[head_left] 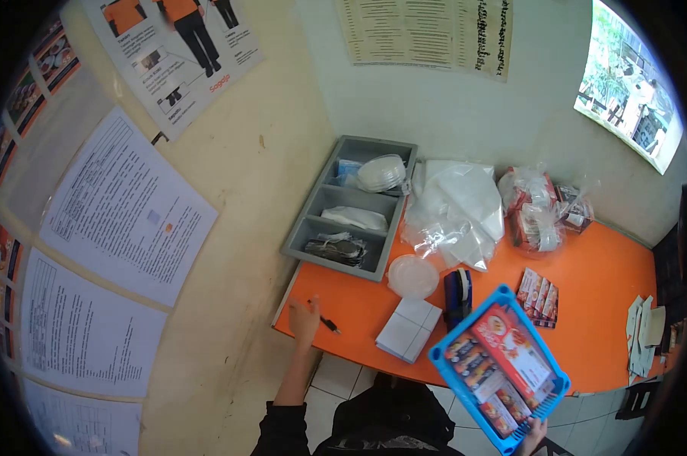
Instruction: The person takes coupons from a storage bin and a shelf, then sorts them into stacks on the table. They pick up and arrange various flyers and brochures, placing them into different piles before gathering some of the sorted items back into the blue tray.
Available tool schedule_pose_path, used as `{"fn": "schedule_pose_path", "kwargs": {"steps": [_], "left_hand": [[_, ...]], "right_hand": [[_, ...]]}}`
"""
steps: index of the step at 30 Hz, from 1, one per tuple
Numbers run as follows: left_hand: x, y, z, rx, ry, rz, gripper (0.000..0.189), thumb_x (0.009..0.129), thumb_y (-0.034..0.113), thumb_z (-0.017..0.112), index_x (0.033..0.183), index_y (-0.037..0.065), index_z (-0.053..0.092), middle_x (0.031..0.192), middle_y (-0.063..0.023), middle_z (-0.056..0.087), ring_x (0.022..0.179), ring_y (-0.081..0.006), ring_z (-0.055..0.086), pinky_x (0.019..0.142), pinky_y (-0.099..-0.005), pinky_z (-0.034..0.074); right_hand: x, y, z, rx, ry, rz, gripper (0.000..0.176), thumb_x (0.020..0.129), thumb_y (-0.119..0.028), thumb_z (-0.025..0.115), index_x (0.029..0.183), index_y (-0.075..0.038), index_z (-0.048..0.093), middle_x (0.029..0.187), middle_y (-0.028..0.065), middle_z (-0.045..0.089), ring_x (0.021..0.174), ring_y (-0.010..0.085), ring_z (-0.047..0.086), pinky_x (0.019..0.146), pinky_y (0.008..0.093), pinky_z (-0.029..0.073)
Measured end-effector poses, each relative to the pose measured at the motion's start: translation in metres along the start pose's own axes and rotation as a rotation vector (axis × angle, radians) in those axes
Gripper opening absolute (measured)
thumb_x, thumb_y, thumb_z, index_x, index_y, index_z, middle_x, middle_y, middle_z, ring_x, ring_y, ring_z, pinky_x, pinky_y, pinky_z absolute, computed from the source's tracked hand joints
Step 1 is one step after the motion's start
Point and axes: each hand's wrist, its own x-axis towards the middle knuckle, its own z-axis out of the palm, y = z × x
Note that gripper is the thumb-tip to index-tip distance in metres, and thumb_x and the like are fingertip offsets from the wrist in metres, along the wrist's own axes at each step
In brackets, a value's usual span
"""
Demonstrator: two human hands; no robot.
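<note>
My left hand (304, 323) is over the left end of the orange table, its fingers apart. Just to its right lies a black pen (330, 325), close to the hand but not visibly gripped. At the lower right, my right hand (537, 436) is closed on the near corner of a blue plastic basket (440, 371). The basket is tilted past the table's front edge and holds printed packets and a red-and-white printed card (513, 349). Between my hands, a stack of white paper (409, 330) lies beside a dark blue stapler-like object (458, 292), partly hidden by the basket.
A grey divided tray (288, 245) with lids and packets stands against the wall. To its right are clear plastic bags (453, 209), a round clear lid (413, 277), bagged red boxes (536, 216) and several printed cards (537, 296). Papers (641, 334) hang at the table's right end.
</note>
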Motion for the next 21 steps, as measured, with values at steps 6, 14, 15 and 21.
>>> {"fn": "schedule_pose_path", "kwargs": {"steps": [6,14,15,21], "left_hand": [[-0.020,-0.006,0.014,0.108,-0.413,-0.149,0.042,0.079,0.029,0.060,0.092,-0.008,0.047,0.078,-0.0179,0.057,0.072,-0.0335,0.060,0.061,-0.0413,0.049],[-0.049,-0.048,0.018,0.511,-0.191,0.235,0.015,0.076,0.007,0.051,0.084,-0.004,0.054,0.071,-0.0191,0.058,0.061,-0.0315,0.057,0.058,-0.0397,0.046],[-0.049,-0.054,-0.003,0.398,-0.259,0.211,0.015,0.076,0.008,0.051,0.085,-0.003,0.055,0.067,-0.0175,0.057,0.060,-0.0293,0.057,0.056,-0.0389,0.045],[-0.058,-0.126,-0.120,-1.102,-0.138,-0.859,0.015,0.080,0.015,0.047,0.066,0.010,0.042,0.054,-0.0003,0.039,0.039,-0.0095,0.037,0.033,-0.0256,0.025]], "right_hand": [[-0.004,-0.029,0.115,-0.231,-0.206,0.093,0.024,0.067,-0.005,0.046,0.086,0.003,0.057,0.077,0.0029,0.057,0.066,0.0096,0.050,0.063,0.0231,0.041],[-0.016,-0.019,0.214,-0.266,-0.521,0.188,0.023,0.071,-0.004,0.048,0.090,0.004,0.058,0.082,0.0039,0.059,0.071,0.0107,0.053,0.066,0.0252,0.043],[-0.019,-0.003,0.220,-0.240,-0.529,0.180,0.023,0.071,-0.004,0.049,0.091,0.004,0.059,0.083,0.0045,0.060,0.072,0.0113,0.054,0.067,0.0264,0.044],[-0.067,0.028,0.297,-0.158,-0.612,0.410,0.024,0.070,-0.003,0.049,0.091,0.004,0.057,0.084,0.0087,0.061,0.073,0.0147,0.057,0.066,0.0276,0.046]]}}
